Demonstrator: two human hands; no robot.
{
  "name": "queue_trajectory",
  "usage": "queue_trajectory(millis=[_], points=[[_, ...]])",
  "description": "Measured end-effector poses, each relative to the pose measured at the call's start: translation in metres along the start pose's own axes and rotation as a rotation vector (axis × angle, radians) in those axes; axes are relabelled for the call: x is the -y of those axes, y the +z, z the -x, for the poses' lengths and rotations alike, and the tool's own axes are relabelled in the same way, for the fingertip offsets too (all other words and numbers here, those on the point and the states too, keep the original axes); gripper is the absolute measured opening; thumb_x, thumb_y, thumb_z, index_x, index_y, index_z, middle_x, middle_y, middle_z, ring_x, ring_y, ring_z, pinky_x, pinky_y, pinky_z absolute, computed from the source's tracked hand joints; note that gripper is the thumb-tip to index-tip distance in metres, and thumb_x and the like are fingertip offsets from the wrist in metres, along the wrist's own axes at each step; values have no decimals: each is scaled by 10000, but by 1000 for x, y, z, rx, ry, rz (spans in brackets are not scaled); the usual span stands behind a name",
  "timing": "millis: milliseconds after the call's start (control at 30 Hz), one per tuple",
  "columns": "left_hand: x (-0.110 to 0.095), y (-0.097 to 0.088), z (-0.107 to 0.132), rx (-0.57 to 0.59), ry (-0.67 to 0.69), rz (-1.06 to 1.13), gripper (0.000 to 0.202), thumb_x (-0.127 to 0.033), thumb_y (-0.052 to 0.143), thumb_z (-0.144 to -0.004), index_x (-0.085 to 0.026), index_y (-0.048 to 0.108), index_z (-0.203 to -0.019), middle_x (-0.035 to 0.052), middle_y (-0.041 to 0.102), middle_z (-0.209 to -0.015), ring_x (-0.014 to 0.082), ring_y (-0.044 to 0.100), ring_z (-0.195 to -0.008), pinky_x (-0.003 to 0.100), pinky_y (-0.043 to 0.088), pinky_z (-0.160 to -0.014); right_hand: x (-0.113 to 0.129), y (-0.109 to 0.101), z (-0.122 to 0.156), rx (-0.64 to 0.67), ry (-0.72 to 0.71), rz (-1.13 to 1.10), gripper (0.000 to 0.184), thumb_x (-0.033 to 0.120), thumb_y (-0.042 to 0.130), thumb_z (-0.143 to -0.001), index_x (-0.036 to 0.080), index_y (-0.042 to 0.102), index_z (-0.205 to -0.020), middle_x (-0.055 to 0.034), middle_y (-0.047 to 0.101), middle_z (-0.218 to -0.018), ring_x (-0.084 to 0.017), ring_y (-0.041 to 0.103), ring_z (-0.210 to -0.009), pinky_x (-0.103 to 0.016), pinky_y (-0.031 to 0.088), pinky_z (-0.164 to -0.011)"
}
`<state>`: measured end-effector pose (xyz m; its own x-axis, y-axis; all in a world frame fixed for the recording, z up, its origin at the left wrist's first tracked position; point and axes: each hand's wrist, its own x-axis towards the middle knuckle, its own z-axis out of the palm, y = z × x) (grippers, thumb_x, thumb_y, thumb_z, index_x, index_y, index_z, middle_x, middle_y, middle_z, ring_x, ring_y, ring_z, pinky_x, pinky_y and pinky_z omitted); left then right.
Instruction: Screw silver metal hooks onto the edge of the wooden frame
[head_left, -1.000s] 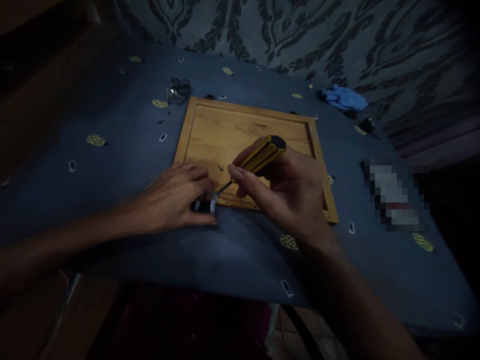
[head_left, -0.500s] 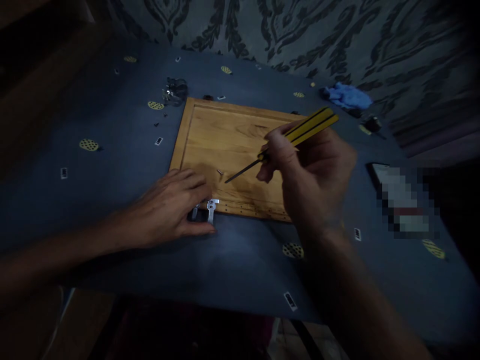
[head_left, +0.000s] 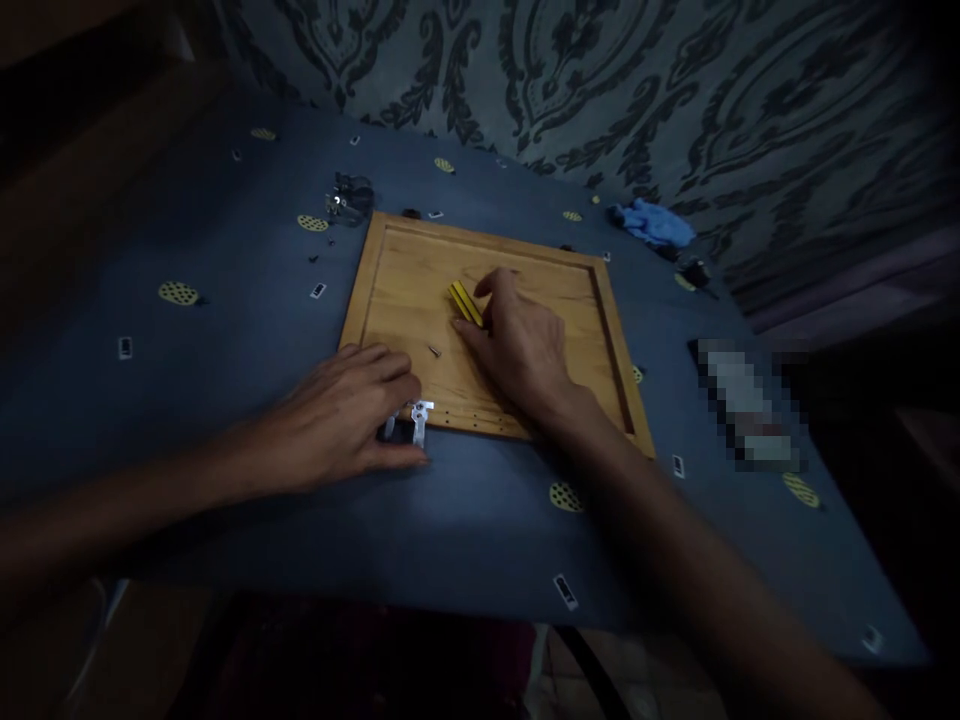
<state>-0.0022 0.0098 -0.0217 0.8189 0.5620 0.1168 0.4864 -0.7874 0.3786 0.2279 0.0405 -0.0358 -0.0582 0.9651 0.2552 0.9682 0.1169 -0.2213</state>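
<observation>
A framed wooden panel [head_left: 409, 275] lies on the table, with small holes along its near edge. At its near left corner my left hand [head_left: 349, 410] is closed around a silver metal hinge [head_left: 421, 412], thumb below and fingers above on the wood. Over the middle of the panel is my right hand [head_left: 521, 345], its fingers curled round a screwdriver. Only the yellow and black handle [head_left: 465, 302] of that screwdriver shows, pointing up and left; its shaft is hidden by the hand. Between the two hands a small screw [head_left: 434, 351] rests on the panel.
Beyond the panel's far left corner lie dark and metallic hinge-like parts [head_left: 349, 198] and small screws [head_left: 313, 259]. A blue cloth [head_left: 654, 222] and a dark object [head_left: 696, 270] sit at the far right. A blurred-out phone-like object [head_left: 742, 400] is on the right of the blue tablecloth [head_left: 465, 540].
My right hand has moved left and lower over the panel, and the screwdriver has turned so its handle points up-left. My left hand keeps its place at the hinge. The view has shifted slightly.
</observation>
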Motion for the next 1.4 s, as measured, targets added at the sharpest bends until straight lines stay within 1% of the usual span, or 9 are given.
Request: queue_trajectory(millis=[100, 200, 367, 600, 800, 967, 1033, 1200, 1400], points=[[-1, -1, 0, 19, -15, 2, 410, -535, 687, -895, -152, 670, -1037, 50, 624, -976, 233, 579, -965, 374, 435, -862, -5, 3, 13, -102, -102, -7, 136, 317, 614, -933, 198, 643, -992, -106, 710, -984, -257, 631, -810, -349, 433, -650], [-1, -1, 0, 17, -14, 2, 418, -545, 677, -899, -157, 667, -1055, 50, 627, -974, 234, 582, -964, 368, 435, -844, -7, 1, 25, -238, -292, -69, 121, 263, 585, -959, 197, 681, -928, -139, 694, -1064, -292, 624, -952, -431, 495, -780], [0, 1, 1, 5, 9, -3, 426, -551, 667, -904, -167, 660, -1088, 51, 630, -994, 235, 589, -979, 369, 444, -861, -2, 5, 34, -156, -483, -268, 167, 213, 555, -990, 208, 719, -958, -92, 707, -934, -257, 630, -902, -419, 537, -797], [-1, 0, 0, -1, 8, -12, 410, -537, 684, -897, -165, 661, -1066, 47, 635, -983, 230, 590, -961, 363, 446, -855, -1, 10, 31, -89, -467, -267, 178, 214, 569, -984, 170, 740, -971, -114, 724, -952, -268, 656, -924, -406, 544, -828], [-2, -2, -3, 30, -24, -9, 428, -545, 709, -870, -158, 677, -1051, 51, 650, -970, 241, 596, -953, 374, 457, -828, 0, 9, 29, -27, -438, -235, 199, 226, 524, -996, 209, 712, -932, -96, 698, -966, -262, 622, -956, -398, 513, -844], [-4, -5, -4, 78, -51, -20, 421, -546, 700, -872, -161, 673, -1041, 56, 654, -978, 245, 598, -948, 389, 468, -836, 0, 2, 35, -25, -417, -407, 143, 229, 580, -976, 197, 687, -887, -79, 692, -902, -238, 622, -897, -381, 497, -827], [-4, -6, -4, 71, -48, -13, 413, -539, 699, -875, -169, 663, -1056, 55, 655, -987, 241, 599, -952, 383, 468, -836, 1, -5, 39, 33, -378, -564, 96, 228, 647, -944, 195, 680, -861, -44, 680, -849, -203, 623, -836, -347, 489, -791], [-2, -7, -2, 53, -15, 12, 384, -535, 662, -906, -190, 646, -1073, 47, 644, -976, 227, 589, -927, 366, 453, -810, 9, -24, 46, 362, -339, -817, 69, 197, 673, -930, 162, 699, -876, -30, 672, -858, -154, 626, -796, -296, 466, -748], [-2, -7, -3, 45, -17, 57, 406, -578, 604, -933, -195, 659, -1054, 39, 623, -932, 223, 570, -895, 359, 423, -782, 12, -26, 46, 408, -388, -775, 77, 165, 677, -925, 176, 686, -849, -8, 675, -832, -151, 610, -814, -288, 430, -755]])
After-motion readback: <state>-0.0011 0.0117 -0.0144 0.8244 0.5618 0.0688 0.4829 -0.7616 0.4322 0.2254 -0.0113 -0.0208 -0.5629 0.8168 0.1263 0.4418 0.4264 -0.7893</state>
